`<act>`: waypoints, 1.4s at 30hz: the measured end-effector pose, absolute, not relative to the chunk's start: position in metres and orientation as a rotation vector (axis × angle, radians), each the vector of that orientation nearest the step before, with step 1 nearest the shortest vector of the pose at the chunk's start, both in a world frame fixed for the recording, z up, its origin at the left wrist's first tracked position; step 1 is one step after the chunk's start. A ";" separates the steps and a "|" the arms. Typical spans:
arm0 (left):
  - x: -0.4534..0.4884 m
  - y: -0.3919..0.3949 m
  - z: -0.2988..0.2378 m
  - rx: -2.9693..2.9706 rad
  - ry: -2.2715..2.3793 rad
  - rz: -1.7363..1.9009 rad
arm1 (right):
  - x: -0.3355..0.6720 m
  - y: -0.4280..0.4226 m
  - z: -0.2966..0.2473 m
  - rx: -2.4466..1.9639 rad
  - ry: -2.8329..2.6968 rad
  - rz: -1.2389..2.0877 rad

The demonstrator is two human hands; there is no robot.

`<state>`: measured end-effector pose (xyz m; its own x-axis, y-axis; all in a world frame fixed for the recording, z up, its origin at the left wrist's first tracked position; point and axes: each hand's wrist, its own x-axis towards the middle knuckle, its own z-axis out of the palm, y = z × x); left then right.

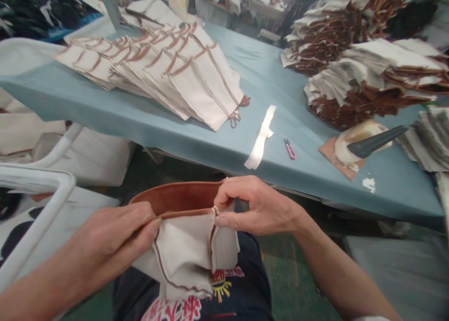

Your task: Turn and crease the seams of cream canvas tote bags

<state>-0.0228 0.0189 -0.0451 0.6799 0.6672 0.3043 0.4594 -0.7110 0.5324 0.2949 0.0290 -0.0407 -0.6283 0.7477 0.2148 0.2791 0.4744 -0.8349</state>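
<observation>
Over my lap I hold a fabric pouch (184, 239), off-white with brown seams and a brown lining that shows along its open top. My left hand (128, 230) pinches the rim on the left, thumb on the pale side. At the right, my right hand (254, 204) grips the same rim by a seam, fingers and thumb closed on it. Between the hands the rim is stretched fairly straight, while the pale cloth below hangs creased. My fingertips inside the pouch are partly hidden.
A blue-covered table (168, 134) holds a fanned pile of pale pieces (196, 78), a white strip (261, 139), pink thread snips (290, 149) and a glue pot (351, 146) with a dark handle. Brown-and-white stacks (368, 87) lie right. A white-framed cart (66, 183) stands left.
</observation>
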 end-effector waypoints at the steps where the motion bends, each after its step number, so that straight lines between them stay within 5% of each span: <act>1: -0.027 0.021 -0.047 2.499 0.918 0.665 | 0.292 0.027 -0.039 -0.829 -2.160 1.062; 42: 0.013 0.056 0.001 2.196 0.726 0.403 | 0.268 0.032 -0.037 -0.782 -1.921 1.370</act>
<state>0.0133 0.0560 0.0014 0.7873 0.6144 0.0527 0.3694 -0.5384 0.7574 0.2675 0.0322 -0.0367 -0.6149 0.7721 0.1605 0.0996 0.2779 -0.9554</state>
